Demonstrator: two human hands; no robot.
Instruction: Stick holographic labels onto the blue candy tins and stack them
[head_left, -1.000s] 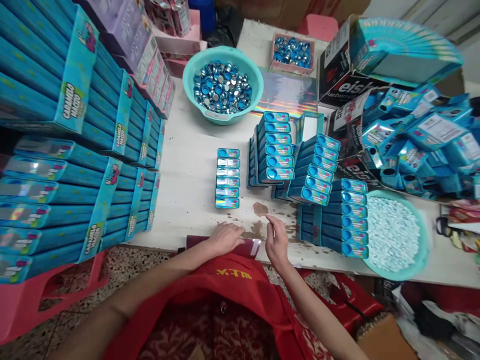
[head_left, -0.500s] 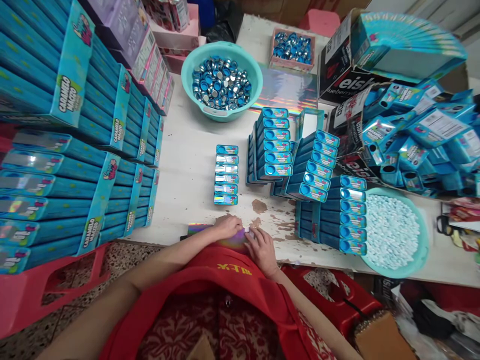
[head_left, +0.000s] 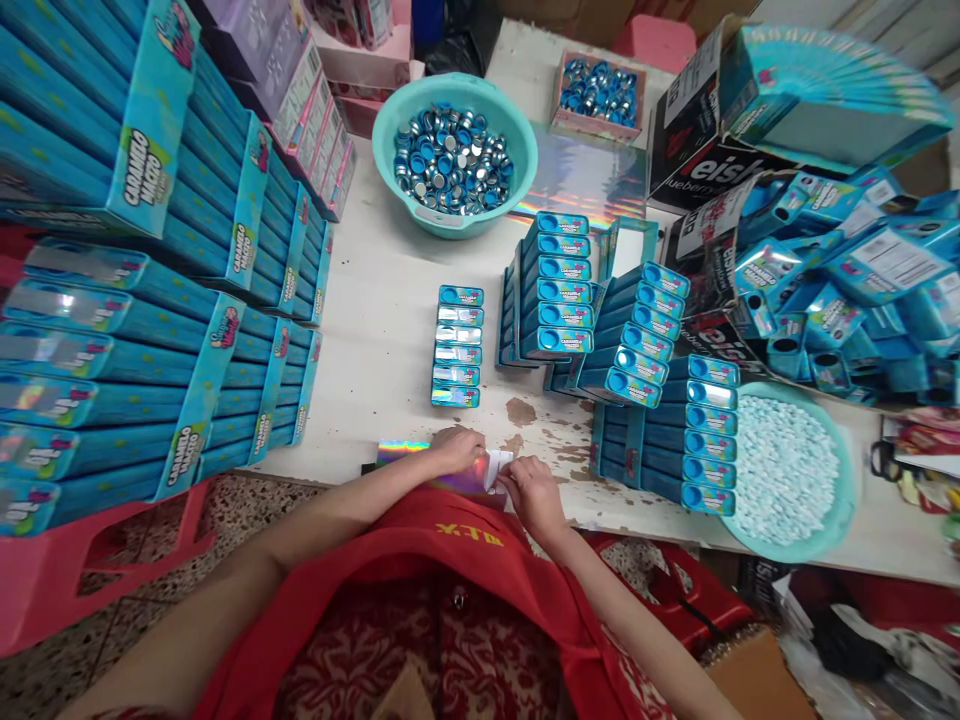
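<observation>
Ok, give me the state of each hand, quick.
Left hand: on the shiny sheet; whether its grip is open or closed cannot be told.
Right hand: closed, seemingly pinching the edge of the white slip.

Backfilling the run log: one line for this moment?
left hand: on iridescent sheet | right hand: fingers at white piece by sheet's right end | ahead: blue boxes in a row

Sheet (head_left: 397,452) beneath left hand (head_left: 457,450), apparently
</observation>
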